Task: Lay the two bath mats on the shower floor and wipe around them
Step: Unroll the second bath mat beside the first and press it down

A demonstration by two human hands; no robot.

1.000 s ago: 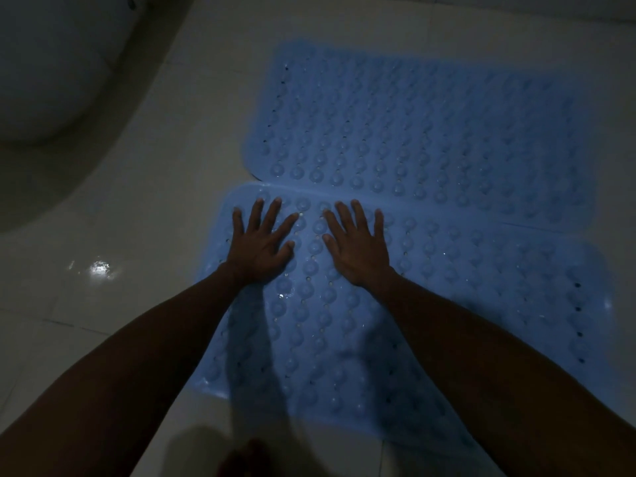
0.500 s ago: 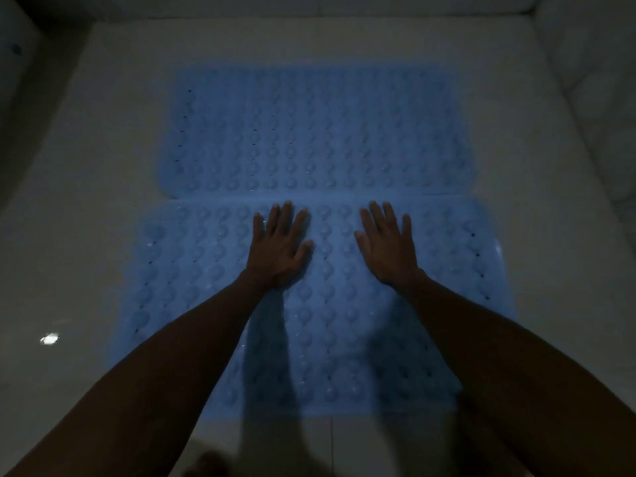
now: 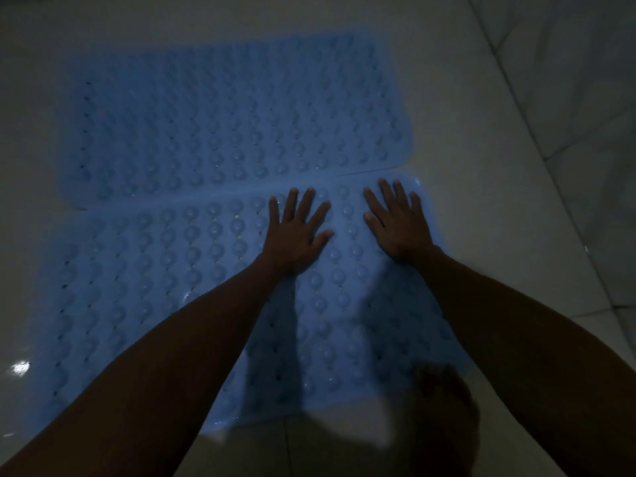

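Two flat, spread hands, left hand (image 3: 296, 235) and right hand (image 3: 399, 223), press the near blue bath mat (image 3: 165, 277), grasping nothing. Its far edge seems to meet the far bath mat (image 3: 223, 115); on glossy floor tiles (image 3: 481, 149), uneven pressure could slide it.

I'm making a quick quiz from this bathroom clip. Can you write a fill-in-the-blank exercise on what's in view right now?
1. Both mats on the tiled floor are ____ in colour.
2. The left hand and right hand both press flat on the ____ mat.
3. The far mat lies ____ of any hand.
4. A bare ____ shows at the near mat's lower right corner.

Missing words: blue; near; clear; foot
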